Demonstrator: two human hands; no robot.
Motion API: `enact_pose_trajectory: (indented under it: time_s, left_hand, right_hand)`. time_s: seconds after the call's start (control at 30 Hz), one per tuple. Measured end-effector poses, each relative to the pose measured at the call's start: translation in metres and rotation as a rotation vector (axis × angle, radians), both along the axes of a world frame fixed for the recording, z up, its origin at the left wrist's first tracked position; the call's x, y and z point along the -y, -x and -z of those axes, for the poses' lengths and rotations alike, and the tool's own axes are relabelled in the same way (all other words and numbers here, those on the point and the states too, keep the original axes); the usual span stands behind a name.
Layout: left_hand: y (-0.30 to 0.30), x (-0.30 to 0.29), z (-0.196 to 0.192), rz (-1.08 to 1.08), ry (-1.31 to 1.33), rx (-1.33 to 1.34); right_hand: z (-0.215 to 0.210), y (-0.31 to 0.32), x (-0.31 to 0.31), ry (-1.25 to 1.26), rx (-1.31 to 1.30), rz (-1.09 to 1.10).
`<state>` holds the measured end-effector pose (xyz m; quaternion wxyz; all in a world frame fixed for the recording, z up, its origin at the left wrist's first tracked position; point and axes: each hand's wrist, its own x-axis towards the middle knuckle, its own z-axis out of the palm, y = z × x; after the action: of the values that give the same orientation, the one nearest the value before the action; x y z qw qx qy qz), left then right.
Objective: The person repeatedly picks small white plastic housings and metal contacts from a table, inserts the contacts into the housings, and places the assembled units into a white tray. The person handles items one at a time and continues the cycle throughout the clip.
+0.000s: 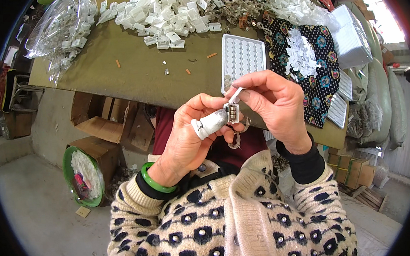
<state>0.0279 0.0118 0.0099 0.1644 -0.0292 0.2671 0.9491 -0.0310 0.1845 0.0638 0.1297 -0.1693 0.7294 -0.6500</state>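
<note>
My left hand (188, 126) grips a small white plastic battery case (233, 112) in front of my body, just off the table's near edge. Metallic round cells or contacts show inside its opened face. A white sleeve (210, 124) with a greyed tip covers one of my left fingers. With thumb and fingers closed, my right hand (278, 102) pinches a white flap (236, 96) at the case's top end, tilted up from it. Coiled thin wire (235, 140) dangles below the case, by my left fingers. Just beyond my hands lies a white tray (243, 55) with rows of round pockets.
White plastic cases (165, 18) are heaped at the table's far side, beside tangled wires (235, 4). A clear bag (65, 35) of parts lies left. White pieces (300, 54) rest on a patterned cloth (276, 34); stacked trays (352, 37) stand right. A green basin (68, 171) sits on the floor.
</note>
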Motion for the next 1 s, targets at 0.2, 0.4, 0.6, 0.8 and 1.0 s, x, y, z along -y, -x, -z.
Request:
enact_pose_trajectory:
  time_s: [0.2, 0.4, 0.6, 0.8, 1.0]
  left_hand:
    - [-0.001, -0.002, 0.002, -0.062, 0.012, -0.012]
    - [-0.003, -0.009, 0.004, -0.185, 0.063, -0.044]
    - [-0.003, -0.009, 0.004, -0.204, 0.010, -0.024]
    - [0.000, -0.008, 0.011, -0.124, -0.136, 0.029]
    - [-0.005, -0.015, 0.017, -0.032, -0.218, 0.050]
  right_hand:
    - [0.015, -0.019, 0.015, -0.215, -0.480, 0.219]
    - [0.033, -0.012, 0.025, -0.192, -0.945, 0.240]
    - [0.026, -0.016, 0.018, -0.034, -0.544, 0.116]
    - [0.031, -0.024, 0.018, -0.048, -0.496, 0.038]
    - [0.042, -0.014, 0.014, -0.097, -0.807, 0.012]
